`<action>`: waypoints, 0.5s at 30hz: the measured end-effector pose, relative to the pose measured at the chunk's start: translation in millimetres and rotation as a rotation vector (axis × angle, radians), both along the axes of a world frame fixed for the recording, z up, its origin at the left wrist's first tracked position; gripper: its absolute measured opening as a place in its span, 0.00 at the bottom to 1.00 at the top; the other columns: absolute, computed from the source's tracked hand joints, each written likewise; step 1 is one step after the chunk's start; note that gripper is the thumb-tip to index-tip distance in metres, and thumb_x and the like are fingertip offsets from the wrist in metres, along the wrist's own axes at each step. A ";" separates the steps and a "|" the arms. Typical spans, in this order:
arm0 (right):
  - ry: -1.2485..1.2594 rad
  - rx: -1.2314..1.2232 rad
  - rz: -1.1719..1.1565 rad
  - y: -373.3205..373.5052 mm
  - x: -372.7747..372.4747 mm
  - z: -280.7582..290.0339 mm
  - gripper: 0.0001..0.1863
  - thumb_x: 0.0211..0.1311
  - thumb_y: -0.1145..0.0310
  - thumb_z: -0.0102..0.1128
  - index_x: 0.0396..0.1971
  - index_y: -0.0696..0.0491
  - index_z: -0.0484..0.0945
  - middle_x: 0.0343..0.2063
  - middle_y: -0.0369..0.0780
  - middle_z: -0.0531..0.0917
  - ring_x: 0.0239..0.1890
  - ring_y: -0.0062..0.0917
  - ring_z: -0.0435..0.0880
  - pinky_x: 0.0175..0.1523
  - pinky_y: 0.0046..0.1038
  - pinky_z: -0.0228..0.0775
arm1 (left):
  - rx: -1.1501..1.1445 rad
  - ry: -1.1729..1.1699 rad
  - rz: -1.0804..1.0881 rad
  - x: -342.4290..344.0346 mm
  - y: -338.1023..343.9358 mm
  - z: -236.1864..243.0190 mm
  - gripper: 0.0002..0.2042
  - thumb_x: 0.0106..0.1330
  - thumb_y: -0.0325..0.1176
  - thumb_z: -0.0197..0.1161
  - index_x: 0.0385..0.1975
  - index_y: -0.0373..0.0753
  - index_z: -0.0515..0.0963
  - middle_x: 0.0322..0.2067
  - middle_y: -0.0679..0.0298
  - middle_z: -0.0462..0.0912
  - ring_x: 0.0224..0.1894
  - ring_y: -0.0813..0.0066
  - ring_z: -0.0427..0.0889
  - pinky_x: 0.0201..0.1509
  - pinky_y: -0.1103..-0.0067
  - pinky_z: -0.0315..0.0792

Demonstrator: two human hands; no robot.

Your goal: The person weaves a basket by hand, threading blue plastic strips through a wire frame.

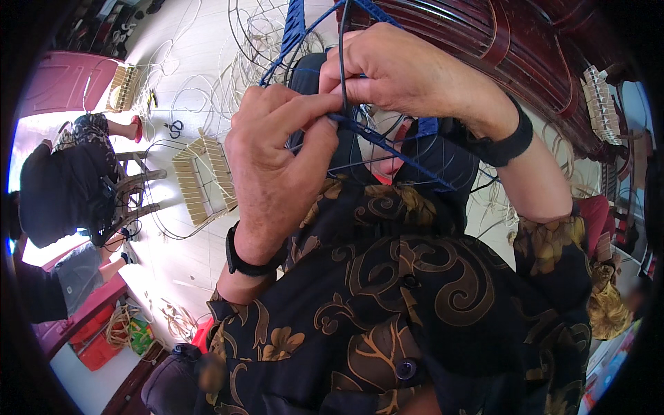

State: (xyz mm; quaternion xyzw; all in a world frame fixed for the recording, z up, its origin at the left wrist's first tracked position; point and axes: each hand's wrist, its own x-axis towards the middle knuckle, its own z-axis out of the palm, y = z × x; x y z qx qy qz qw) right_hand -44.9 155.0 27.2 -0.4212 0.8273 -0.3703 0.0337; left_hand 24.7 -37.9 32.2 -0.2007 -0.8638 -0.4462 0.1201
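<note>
Left hand [277, 152]: grip pinched on the blue cord [387, 146].
Right hand [401, 69]: clamped on the wire frame [297, 34], raised before the chest.
Advice: keep cord taut, wraps snug.

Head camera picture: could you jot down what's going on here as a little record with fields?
Left hand: pinches blue strand against wire frame
Right hand: grips the wire frame from above
Wire frame: dark wire, partly wrapped in blue strand, held over the lap
Wrists: black band on each
Clothing: dark shirt with gold swirls
Floor, left: half-woven pale basket on a wire frame, loose strands around
Others: a person seated at far left
</note>
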 end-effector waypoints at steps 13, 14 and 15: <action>0.356 0.093 -0.298 3.4 50.9 25.3 0.06 0.53 0.71 0.64 0.33 0.51 0.80 0.33 0.37 0.80 0.40 0.35 0.77 0.51 0.36 0.64 | 0.140 -0.079 0.040 8.1 0.0 -4.5 0.03 0.51 0.23 0.63 0.26 0.35 0.79 0.26 0.62 0.78 0.33 0.67 0.73 0.39 0.74 0.68; 0.379 0.061 -0.361 3.9 57.5 21.8 0.07 0.52 0.71 0.65 0.33 0.51 0.80 0.34 0.37 0.80 0.41 0.35 0.77 0.50 0.36 0.64 | 0.150 -0.083 0.050 9.6 0.6 -5.0 0.03 0.51 0.23 0.63 0.25 0.35 0.79 0.26 0.62 0.78 0.33 0.67 0.73 0.39 0.75 0.68; 0.401 0.025 -0.426 3.8 64.1 21.1 0.09 0.51 0.72 0.65 0.33 0.51 0.80 0.35 0.37 0.81 0.42 0.35 0.77 0.50 0.35 0.64 | 0.158 -0.089 0.058 10.9 1.5 -4.1 0.03 0.51 0.23 0.63 0.25 0.35 0.79 0.26 0.62 0.78 0.33 0.67 0.73 0.39 0.75 0.68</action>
